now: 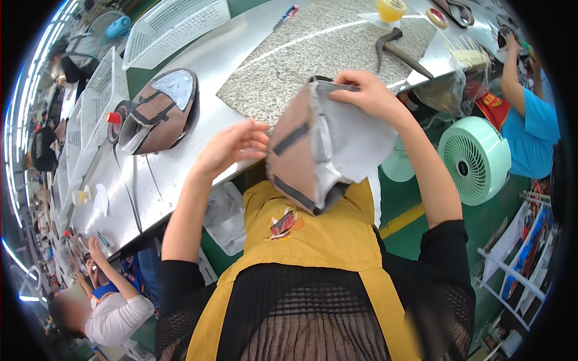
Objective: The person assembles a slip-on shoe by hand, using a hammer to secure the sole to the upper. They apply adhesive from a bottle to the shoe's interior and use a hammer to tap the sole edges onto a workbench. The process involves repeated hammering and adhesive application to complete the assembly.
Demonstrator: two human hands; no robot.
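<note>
We hold the shoe upper (319, 144) raised above the near table edge (180, 174). Our right hand (367, 93) pinches its far top edge shut; our left hand (232, 147) touches its left side, fingers curled. Its long axis slants down toward us.

Held up above the yellow apron (313, 240): a brown and grey shoe upper (319, 150), gripped between both hands. Left hand (232, 147) pinching its left edge with the fingertips; right hand (367, 93) closed over the top edge. Behind, on the metal worktop (198, 66), a speckled stone slab (301, 54) carrying a hammer (397, 51). Further left, another shoe upper (159, 111) lying flat. At right, a mint green fan (475, 159).
</note>
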